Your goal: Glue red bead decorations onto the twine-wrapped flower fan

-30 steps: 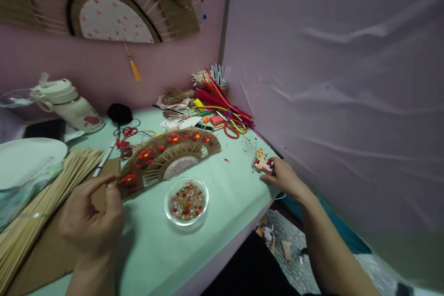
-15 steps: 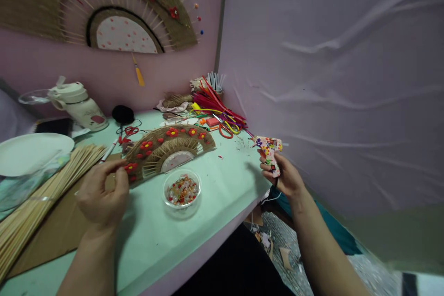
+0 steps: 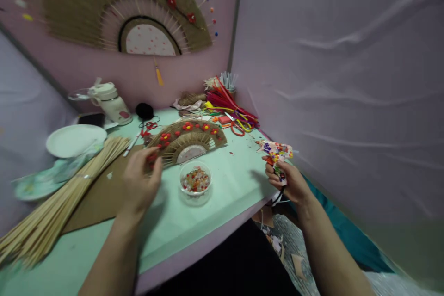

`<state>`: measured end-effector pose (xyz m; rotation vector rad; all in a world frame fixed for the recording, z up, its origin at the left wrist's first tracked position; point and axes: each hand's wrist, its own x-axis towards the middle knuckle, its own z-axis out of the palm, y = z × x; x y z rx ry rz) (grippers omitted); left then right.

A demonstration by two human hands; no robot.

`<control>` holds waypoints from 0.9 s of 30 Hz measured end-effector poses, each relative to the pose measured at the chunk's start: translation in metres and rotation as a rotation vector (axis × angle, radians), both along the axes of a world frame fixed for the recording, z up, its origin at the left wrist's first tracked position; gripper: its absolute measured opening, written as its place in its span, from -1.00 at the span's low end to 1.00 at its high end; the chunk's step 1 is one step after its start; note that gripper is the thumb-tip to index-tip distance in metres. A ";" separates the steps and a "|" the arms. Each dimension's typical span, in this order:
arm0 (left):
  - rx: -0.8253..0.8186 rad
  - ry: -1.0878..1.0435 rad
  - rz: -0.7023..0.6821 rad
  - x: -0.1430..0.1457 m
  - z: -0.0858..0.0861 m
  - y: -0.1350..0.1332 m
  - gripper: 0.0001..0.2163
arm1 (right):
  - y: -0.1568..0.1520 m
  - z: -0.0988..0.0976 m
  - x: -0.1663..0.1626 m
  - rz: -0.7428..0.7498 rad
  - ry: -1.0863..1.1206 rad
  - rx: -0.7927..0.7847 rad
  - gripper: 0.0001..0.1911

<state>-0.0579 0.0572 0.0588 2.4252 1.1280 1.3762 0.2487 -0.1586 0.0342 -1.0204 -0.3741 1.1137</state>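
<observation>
My right hand (image 3: 289, 182) is closed round the grip of a small flower-patterned glue gun (image 3: 276, 153), held up over the table's right edge with its nozzle pointing left. My left hand (image 3: 140, 185) pinches the lower left end of a brown jute fan (image 3: 189, 141) that lies on the table, decorated with red flowers and a pale centre. A clear plastic bowl of mixed beads (image 3: 195, 181) stands just in front of the fan, between my two hands.
A bundle of bamboo skewers (image 3: 58, 199) lies on brown cardboard at the left, beside a white plate (image 3: 74, 138) and a white flask (image 3: 109, 101). Red scissors, pipe cleaners (image 3: 231, 106) and scraps fill the back corner. A large fan (image 3: 125, 7) hangs on the pink wall.
My right hand picked the glue gun off the table's right edge and lifted it. My left hand stayed pinched on the fan's end. The view swung left.
</observation>
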 end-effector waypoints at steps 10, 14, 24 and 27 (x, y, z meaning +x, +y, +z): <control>-0.220 0.722 -0.367 0.026 0.027 -0.029 -0.81 | -0.005 0.000 -0.016 0.016 -0.131 -0.103 -0.70; -0.203 0.961 -0.367 0.050 0.032 -0.024 -0.80 | -0.011 0.000 -0.018 0.015 -0.177 -0.123 -0.72; -0.287 1.291 -0.451 0.070 0.030 -0.018 -0.84 | -0.019 -0.007 -0.019 0.031 -0.046 -0.145 -0.75; -0.287 1.332 -0.473 0.074 0.029 -0.015 -0.86 | -0.018 -0.013 -0.015 0.093 -0.034 -0.180 -0.68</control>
